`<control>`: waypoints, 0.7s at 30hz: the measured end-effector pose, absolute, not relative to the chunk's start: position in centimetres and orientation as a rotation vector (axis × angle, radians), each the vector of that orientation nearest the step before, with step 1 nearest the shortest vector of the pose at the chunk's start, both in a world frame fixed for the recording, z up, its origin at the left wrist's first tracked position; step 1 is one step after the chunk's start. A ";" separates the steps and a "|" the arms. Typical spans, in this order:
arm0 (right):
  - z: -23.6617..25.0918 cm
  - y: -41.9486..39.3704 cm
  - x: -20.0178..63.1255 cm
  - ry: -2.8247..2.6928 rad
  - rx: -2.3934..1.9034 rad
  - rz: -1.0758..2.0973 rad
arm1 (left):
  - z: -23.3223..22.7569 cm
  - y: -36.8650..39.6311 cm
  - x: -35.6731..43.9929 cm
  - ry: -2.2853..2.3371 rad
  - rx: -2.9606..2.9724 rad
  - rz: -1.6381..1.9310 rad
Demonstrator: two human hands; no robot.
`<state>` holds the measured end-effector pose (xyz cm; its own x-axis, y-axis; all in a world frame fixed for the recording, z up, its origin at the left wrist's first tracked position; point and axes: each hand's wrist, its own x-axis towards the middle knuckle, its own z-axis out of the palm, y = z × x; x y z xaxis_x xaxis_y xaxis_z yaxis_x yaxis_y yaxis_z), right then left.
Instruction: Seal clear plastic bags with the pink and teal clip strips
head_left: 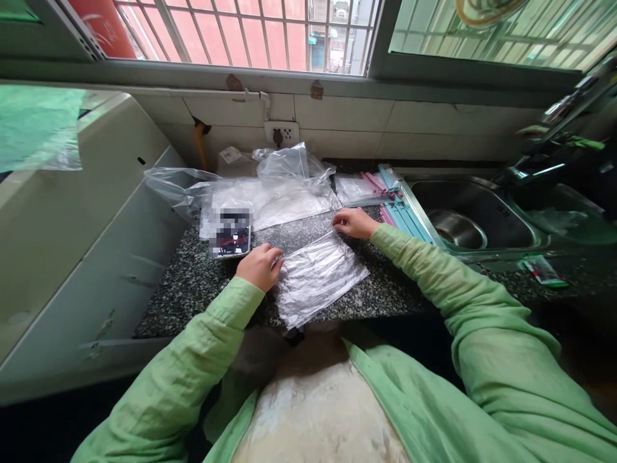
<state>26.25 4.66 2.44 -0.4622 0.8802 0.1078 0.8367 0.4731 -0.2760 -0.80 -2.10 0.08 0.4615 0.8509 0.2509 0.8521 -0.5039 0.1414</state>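
A crinkled clear plastic bag (321, 280) lies flat on the speckled stone counter (178, 286), slanting toward the front edge. My left hand (260, 265) pinches its far left corner with fingers closed. At the far right corner, my right hand (357, 223) also has thumb and fingers pressed together on the bag's edge. Just beyond my left hand lies a dark flat device (234, 243), partly blurred out. More clear plastic bags (294, 202) are spread behind it toward the wall. Pink and blue plastic sticks (409, 218), perhaps bag clips, lie beyond my right hand.
To the right is a steel sink (482, 193) with a metal bowl (456, 228) inside and a faucet (540, 154) above. A small packet (544, 270) rests by the sink's front. A white appliance-like casing (96, 212) borders the left. A wall socket (283, 133) holds a plug.
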 end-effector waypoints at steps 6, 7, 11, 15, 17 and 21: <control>2.5 6.6 25.3 -2.650 -1.524 0.541 | -0.3 -2.0 -0.5 -1.674 -2.691 -0.310; 2.5 6.7 25.4 -2.669 -1.522 0.584 | -0.4 -2.0 -0.5 -1.683 -2.701 -0.312; 2.6 7.0 25.6 -2.740 -1.478 0.595 | -0.7 -2.1 -0.8 -1.721 -2.726 -0.325; 2.7 6.9 25.8 -2.705 -1.504 0.575 | -0.6 -2.1 -0.9 -1.762 -2.744 -0.312; 2.9 6.8 25.8 -2.663 -1.500 0.590 | -0.3 -2.0 -0.9 -1.789 -2.755 -0.281; 3.5 6.8 25.6 -2.590 -1.401 0.555 | 0.7 -1.7 -0.5 -1.881 -2.765 -0.215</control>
<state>25.57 6.79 3.51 -0.5547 0.8307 -0.0474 0.7771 0.4969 -0.3863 -0.46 -1.66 0.71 0.3687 0.9295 -0.0116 0.9028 -0.3551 0.2425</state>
